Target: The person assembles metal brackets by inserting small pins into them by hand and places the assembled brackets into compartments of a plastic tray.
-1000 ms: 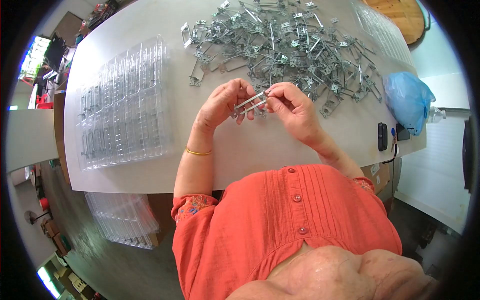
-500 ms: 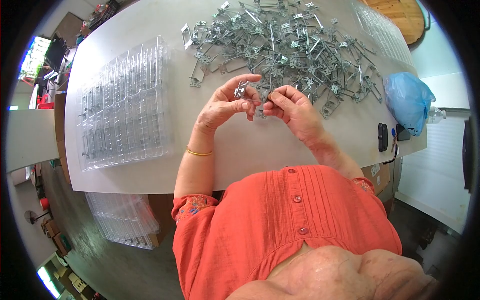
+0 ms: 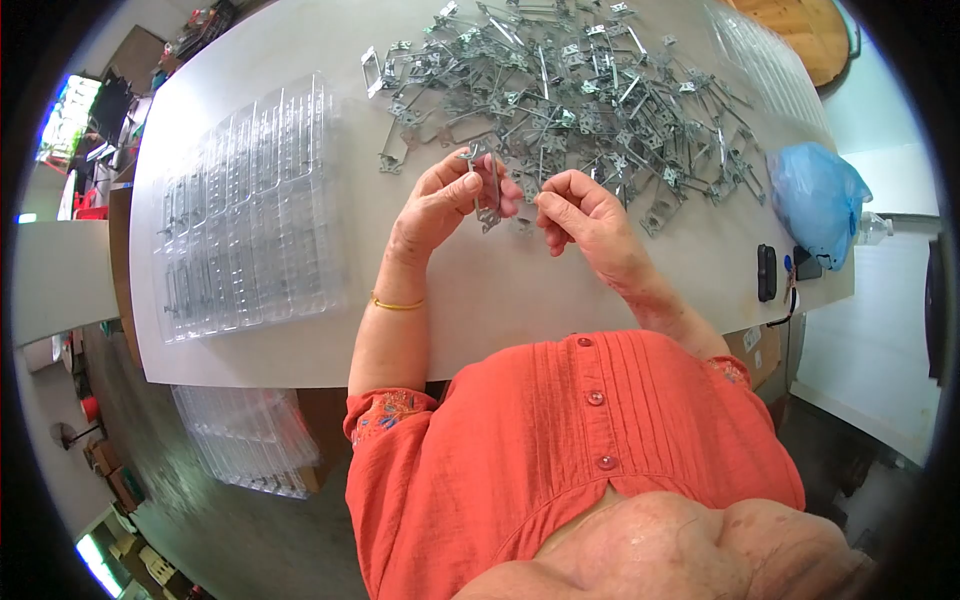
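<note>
My left hand [image 3: 445,205] is closed on a small metal bracket [image 3: 484,216], a thin silvery frame with a plate at each end. It stands roughly upright between thumb and fingers. Close by, just to its right, my right hand [image 3: 590,220] has thumb and forefinger pinched together. Whatever those fingertips hold, if anything, is too small to make out. A short gap separates the two hands. Beyond them spreads a heap of similar metal brackets [image 3: 570,100].
A clear plastic tray [image 3: 245,215] with rows of metal parts lies at left on the white table [image 3: 370,355]. More clear trays [image 3: 765,65] are at far right. A blue plastic bag [image 3: 815,200], a bottle [image 3: 874,229] and a black case [image 3: 766,273] sit near the right edge.
The bracket in my left hand has turned from sideways to upright. My right hand has moved slightly away from it, and the gap between the hands has widened.
</note>
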`<action>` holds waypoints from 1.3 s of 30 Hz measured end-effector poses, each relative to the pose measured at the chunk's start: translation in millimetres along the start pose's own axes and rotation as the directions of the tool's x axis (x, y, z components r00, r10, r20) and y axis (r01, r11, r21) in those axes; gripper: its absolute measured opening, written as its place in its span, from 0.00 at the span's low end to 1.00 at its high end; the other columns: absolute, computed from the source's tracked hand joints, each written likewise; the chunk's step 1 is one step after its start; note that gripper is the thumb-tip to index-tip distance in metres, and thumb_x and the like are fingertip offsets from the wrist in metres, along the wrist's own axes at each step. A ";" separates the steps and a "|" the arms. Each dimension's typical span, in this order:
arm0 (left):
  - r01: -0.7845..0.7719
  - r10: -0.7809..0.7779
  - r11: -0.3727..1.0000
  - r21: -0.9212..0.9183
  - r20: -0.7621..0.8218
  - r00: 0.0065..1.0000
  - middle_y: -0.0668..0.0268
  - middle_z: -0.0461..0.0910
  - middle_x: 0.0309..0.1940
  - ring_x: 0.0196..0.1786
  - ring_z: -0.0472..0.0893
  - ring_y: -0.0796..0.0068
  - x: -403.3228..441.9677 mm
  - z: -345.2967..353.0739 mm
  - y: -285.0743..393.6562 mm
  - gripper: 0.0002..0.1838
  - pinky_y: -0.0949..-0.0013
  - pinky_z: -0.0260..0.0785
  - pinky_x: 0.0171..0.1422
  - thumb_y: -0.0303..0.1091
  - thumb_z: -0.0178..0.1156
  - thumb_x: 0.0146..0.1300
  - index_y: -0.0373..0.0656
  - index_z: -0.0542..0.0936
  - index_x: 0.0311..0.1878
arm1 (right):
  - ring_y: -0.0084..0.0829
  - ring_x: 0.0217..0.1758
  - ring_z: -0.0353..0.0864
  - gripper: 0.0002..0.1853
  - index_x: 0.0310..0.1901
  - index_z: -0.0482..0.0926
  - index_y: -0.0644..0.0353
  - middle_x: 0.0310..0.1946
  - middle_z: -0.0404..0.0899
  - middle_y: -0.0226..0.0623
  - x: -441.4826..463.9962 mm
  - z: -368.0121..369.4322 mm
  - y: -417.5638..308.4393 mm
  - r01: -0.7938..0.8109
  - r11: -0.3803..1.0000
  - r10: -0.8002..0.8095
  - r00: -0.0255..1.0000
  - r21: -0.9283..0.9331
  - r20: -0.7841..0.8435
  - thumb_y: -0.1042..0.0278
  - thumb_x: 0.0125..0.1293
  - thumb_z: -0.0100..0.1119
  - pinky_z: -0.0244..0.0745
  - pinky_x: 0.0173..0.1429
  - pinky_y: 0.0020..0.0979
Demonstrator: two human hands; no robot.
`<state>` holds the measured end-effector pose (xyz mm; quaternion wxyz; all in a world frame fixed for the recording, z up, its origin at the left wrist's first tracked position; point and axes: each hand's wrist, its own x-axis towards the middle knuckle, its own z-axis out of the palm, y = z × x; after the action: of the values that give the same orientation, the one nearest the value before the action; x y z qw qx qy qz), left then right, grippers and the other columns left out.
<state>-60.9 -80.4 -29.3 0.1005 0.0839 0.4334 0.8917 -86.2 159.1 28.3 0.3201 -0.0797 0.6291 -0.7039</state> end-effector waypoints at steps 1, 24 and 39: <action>0.018 -0.018 1.000 0.010 0.000 1.000 0.57 0.85 0.46 0.43 0.85 0.68 -0.3 0.4 0.2 0.21 0.66 0.75 0.50 0.45 0.63 0.75 0.37 0.79 0.59 | 0.17 0.33 0.77 0.09 0.49 0.79 0.58 0.35 0.79 0.26 -0.8 1.8 -4.2 0.018 1.000 -0.018 1.000 -0.019 0.001 0.62 0.79 0.60 0.77 0.37 0.24; 0.144 -0.147 0.966 0.214 -0.004 0.989 0.69 0.75 0.28 0.27 0.67 0.82 0.9 7.8 4.1 0.24 0.77 0.57 0.32 0.51 0.62 0.74 0.36 0.78 0.53 | 0.13 0.29 0.73 0.10 0.47 0.79 0.58 0.30 0.77 0.23 2.8 9.5 -16.0 0.049 0.993 -0.049 0.999 -0.104 0.002 0.60 0.80 0.59 0.71 0.34 0.19; 0.205 -0.210 0.936 0.287 -0.014 0.978 0.72 0.72 0.28 0.29 0.67 0.83 0.9 9.0 5.7 0.21 0.77 0.57 0.33 0.48 0.70 0.68 0.40 0.77 0.47 | 0.15 0.32 0.76 0.18 0.61 0.72 0.64 0.30 0.79 0.27 4.8 7.1 -13.5 0.071 0.993 -0.070 0.997 -0.098 0.015 0.62 0.80 0.59 0.74 0.35 0.21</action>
<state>-60.3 -76.8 -19.3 0.1842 0.0588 0.5636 0.8031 -91.0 150.6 40.9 0.2942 -0.1215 0.6579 -0.6825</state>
